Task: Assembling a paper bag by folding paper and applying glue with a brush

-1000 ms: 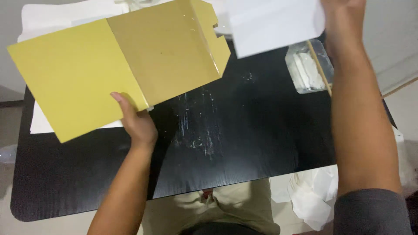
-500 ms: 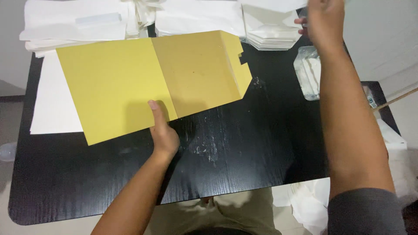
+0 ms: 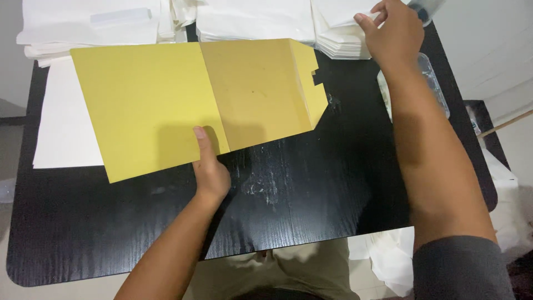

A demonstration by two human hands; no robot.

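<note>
A large yellow card sheet (image 3: 155, 105), creased down the middle with a folded, notched flap on its right side, lies on the black table (image 3: 311, 189). My left hand (image 3: 210, 172) grips the card's near edge, thumb pressed on top beside the crease. My right hand (image 3: 394, 33) reaches to the far right of the table. Its thumb and fingers pinch the edge of a white sheet on a stack of folded white paper (image 3: 338, 39).
More white paper stacks (image 3: 250, 19) line the table's far edge. A flat white sheet (image 3: 66, 128) lies under the card's left side. A clear plastic container (image 3: 430, 78) stands under my right forearm. Crumpled white material (image 3: 388, 261) lies on the floor at the right.
The yellow card came down flatter and nearer with my left hand. My right hand brought a raised white sheet down to the paper stack at the far right.
</note>
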